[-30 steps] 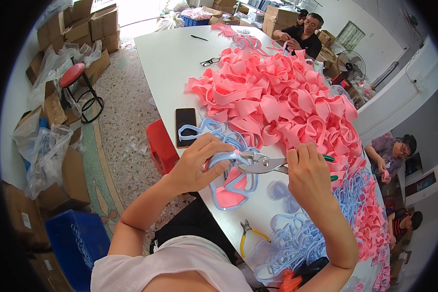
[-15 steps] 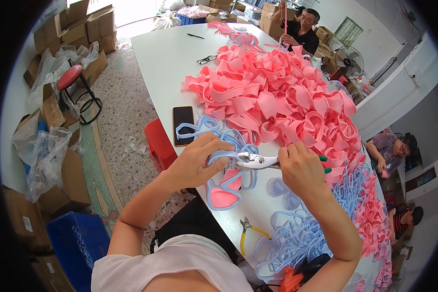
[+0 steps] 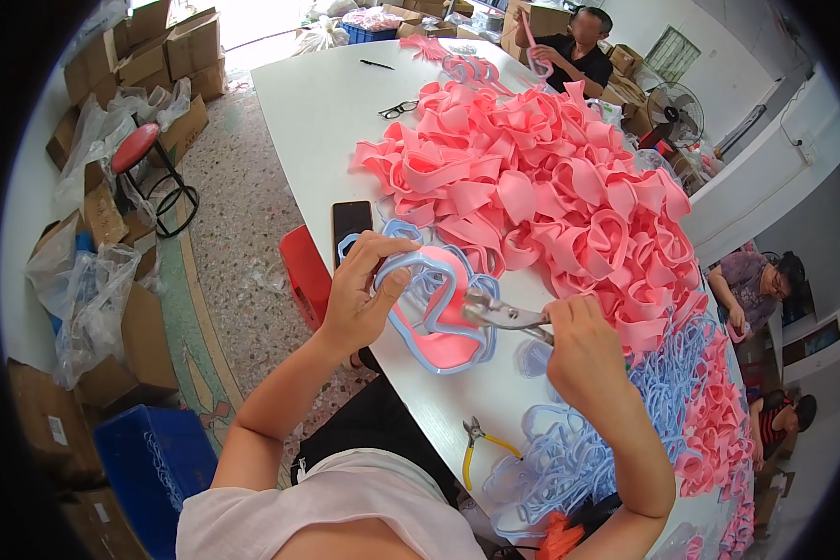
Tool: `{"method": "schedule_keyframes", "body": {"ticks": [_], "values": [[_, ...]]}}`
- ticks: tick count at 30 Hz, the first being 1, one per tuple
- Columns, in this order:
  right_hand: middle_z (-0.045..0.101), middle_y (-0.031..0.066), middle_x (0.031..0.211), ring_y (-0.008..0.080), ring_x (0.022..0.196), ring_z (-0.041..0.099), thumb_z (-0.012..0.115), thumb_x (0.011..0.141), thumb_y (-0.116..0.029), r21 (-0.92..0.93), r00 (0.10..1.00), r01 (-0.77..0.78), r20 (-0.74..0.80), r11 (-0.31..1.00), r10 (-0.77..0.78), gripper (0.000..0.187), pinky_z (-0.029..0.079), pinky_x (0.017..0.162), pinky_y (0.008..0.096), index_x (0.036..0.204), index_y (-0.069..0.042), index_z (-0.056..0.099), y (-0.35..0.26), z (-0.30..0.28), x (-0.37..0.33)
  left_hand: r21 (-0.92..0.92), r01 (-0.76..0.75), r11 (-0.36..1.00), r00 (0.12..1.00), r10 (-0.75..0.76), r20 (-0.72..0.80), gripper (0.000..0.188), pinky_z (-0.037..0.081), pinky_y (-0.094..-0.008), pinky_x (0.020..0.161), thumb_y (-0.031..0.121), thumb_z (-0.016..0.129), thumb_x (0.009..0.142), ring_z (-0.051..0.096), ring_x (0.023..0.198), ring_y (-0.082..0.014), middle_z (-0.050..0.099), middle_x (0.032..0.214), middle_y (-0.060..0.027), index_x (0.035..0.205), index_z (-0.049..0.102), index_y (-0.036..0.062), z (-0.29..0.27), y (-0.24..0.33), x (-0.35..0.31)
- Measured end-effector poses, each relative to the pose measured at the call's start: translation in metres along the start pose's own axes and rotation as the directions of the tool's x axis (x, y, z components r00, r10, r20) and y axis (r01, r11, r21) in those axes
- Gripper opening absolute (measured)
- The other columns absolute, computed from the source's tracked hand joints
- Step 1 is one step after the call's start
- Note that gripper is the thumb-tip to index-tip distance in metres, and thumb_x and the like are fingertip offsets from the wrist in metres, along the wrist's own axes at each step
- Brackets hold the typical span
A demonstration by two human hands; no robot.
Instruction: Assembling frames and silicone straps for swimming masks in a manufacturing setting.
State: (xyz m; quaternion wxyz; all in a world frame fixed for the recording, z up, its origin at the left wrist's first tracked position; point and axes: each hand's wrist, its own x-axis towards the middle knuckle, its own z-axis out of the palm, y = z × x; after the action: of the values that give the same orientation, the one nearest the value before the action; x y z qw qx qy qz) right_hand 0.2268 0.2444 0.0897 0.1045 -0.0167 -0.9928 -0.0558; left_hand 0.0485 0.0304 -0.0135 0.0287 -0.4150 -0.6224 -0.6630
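Note:
My left hand (image 3: 359,289) pinches the upper left edge of a curved light-blue plastic rim (image 3: 407,338) that has a pink soft lining (image 3: 450,351). To its right, my right hand (image 3: 583,350) is closed round a pair of metal pliers (image 3: 509,315). The plier jaws lie close to the rim's right side; whether they touch it I cannot tell. Behind the held piece, more blue rims (image 3: 403,230) lie on the white table (image 3: 310,121). A large heap of pink bands (image 3: 532,187) covers the table beyond my hands.
Near the front edge lie yellow-handled cutters (image 3: 476,446) and a heap of blue rims (image 3: 565,467). A phone (image 3: 352,220), glasses (image 3: 399,109) and a pen (image 3: 376,64) are farther off. A red stool (image 3: 305,277) stands left of the table. Several people work around it.
The pliers have come off the blue rim and moved slightly right and down. My left hand has shifted left and up, turning the rim so more of its pink lining shows.

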Motion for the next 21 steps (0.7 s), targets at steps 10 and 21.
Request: {"method": "schedule_keyframes", "body": {"ticks": [10, 21], "values": [[0.056, 0.0120, 0.076, 0.0263, 0.075, 0.057, 0.059, 0.071, -0.003, -0.105, 0.999, 0.040, -0.020, 0.994, -0.042, 0.008, 0.050, 0.060, 0.0366, 0.077, -0.003, 0.055, -0.008, 0.015, 0.004, 0.084, -0.145, 0.986, 0.974, 0.157, -0.165, 0.025, 0.041, -0.0268, 0.066, 0.017, 0.064, 0.092, 0.051, 0.080, -0.0159, 0.056, 0.096, -0.0095, 0.111, 0.063, 0.0005, 0.020, 0.015, -0.002], [0.056, 0.0119, 0.078, 0.0273, 0.078, 0.059, 0.061, 0.072, -0.003, -0.077, 0.997, 0.006, -0.079, 0.997, -0.012, 0.010, 0.050, 0.058, 0.0376, 0.079, -0.004, 0.054, -0.006, 0.031, 0.003, -0.172, 0.051, 0.984, 0.960, -0.096, -0.263, 0.047, 0.049, -0.0288, 0.085, 0.009, 0.063, 0.092, 0.059, 0.100, -0.0150, 0.058, 0.109, -0.0098, 0.133, 0.044, -0.0052, 0.043, 0.002, -0.043]]}}
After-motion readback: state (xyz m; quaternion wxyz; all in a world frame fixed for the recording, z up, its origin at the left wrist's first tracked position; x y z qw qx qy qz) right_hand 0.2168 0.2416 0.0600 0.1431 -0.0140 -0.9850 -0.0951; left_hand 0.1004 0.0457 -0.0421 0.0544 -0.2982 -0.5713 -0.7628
